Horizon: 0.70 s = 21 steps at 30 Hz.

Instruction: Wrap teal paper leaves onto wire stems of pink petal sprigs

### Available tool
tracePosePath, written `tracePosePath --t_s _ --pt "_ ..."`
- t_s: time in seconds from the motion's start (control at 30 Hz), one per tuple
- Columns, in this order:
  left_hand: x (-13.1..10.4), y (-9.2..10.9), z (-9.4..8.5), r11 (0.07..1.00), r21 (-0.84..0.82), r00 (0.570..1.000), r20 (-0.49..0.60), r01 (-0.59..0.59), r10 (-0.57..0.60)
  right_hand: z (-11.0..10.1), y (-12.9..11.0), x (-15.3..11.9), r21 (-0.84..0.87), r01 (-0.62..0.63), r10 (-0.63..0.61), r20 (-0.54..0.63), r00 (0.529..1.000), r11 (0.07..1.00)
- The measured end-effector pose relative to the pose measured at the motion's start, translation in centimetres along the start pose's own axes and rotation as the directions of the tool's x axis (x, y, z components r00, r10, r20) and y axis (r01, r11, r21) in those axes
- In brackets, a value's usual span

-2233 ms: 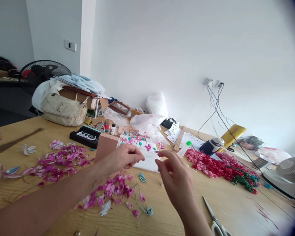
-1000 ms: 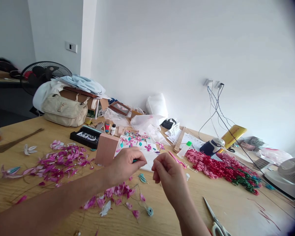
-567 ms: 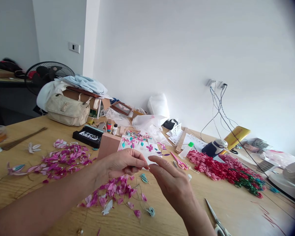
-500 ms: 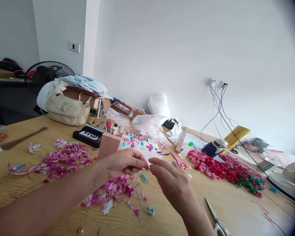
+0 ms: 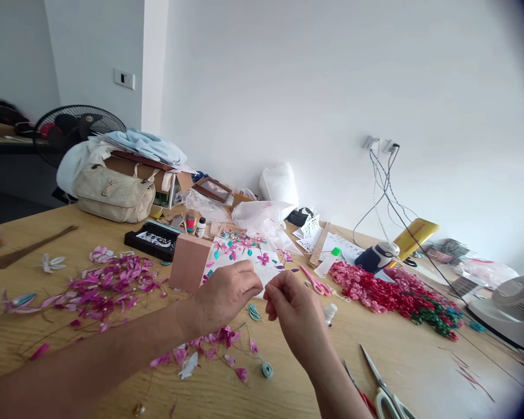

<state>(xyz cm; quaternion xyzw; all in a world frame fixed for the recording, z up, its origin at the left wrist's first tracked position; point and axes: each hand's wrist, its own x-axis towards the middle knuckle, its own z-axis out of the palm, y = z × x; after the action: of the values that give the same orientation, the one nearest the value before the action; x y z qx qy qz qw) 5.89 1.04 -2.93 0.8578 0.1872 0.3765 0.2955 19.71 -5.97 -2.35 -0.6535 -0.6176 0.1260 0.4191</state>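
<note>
Near the middle of the head view, my left hand [image 5: 229, 294] has its fingers pinched together, pointing right. My right hand [image 5: 292, 302] faces it with thumb and fingers pinched, a small gap from the left fingertips. Whatever the fingers hold is too small to make out. Below and left of my hands are magenta fabric petals [image 5: 225, 336]. A small teal coil [image 5: 253, 312] lies between my wrists, and a grey-green spool [image 5: 266, 370] sits lower. Behind my hands is a white sheet with pink and teal flowers [image 5: 263, 259], beside a wooden block [image 5: 190, 262].
Large scissors [image 5: 382, 384] lie at the lower right, with red-handled ones partly under my right forearm. Pink scissors [image 5: 317, 282], a green-capped bottle [image 5: 327, 263] and red flower strands [image 5: 388, 297] are on the right. A black tray [image 5: 152, 240] lies behind left.
Both hands have turned and their fingers have curled into pinches, the right one from straighter fingers. The view has shifted slightly, showing red handles and a small clear bottle by my right forearm.
</note>
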Motion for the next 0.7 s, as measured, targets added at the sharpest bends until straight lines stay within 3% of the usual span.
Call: tracePosePath --t_s 0.07,0.2,0.33,0.4,0.47,0.53,0.6,0.7 --pt "0.0 -0.1 0.2 0.999 0.034 1.0 0.005 -0.02 0.02 0.0 0.1 0.1 0.045 -0.033 0.032 0.017 0.999 0.998" --pt "0.1 -0.2 0.3 0.997 -0.049 0.998 -0.014 0.067 -0.068 0.2 0.2 0.1 0.013 -0.024 0.023 0.007 1.0 1.0" --pt "0.3 -0.2 0.0 0.95 -0.204 0.971 0.003 0.236 -0.24 -0.6 0.1 0.1 0.014 -0.014 0.014 0.004 1.0 1.0" --pt "0.5 -0.5 -0.3 0.84 -0.374 0.917 0.1 0.394 -0.385 -1.5 0.1 0.1 -0.102 0.074 -0.082 -0.083 0.993 0.992" --pt "0.5 -1.0 -0.5 0.66 -0.554 0.857 0.239 0.507 -0.457 -2.3 -0.1 0.0 -0.275 0.264 -0.309 -0.138 0.941 0.925" --pt "0.5 -1.6 -0.6 0.491 -0.679 0.828 0.347 0.546 -0.441 -2.7 -0.2 -0.1 -0.417 0.481 -0.547 -0.045 0.836 0.771" --pt "0.5 -2.0 -0.6 0.385 -0.736 0.817 0.401 0.556 -0.414 -2.5 -0.2 -0.2 -0.497 0.603 -0.645 0.108 0.757 0.624" --pt "0.5 -2.2 -0.6 0.316 -0.745 0.795 0.458 0.588 -0.398 -1.9 0.4 0.0 -0.574 0.618 -0.621 0.228 0.75 0.537"
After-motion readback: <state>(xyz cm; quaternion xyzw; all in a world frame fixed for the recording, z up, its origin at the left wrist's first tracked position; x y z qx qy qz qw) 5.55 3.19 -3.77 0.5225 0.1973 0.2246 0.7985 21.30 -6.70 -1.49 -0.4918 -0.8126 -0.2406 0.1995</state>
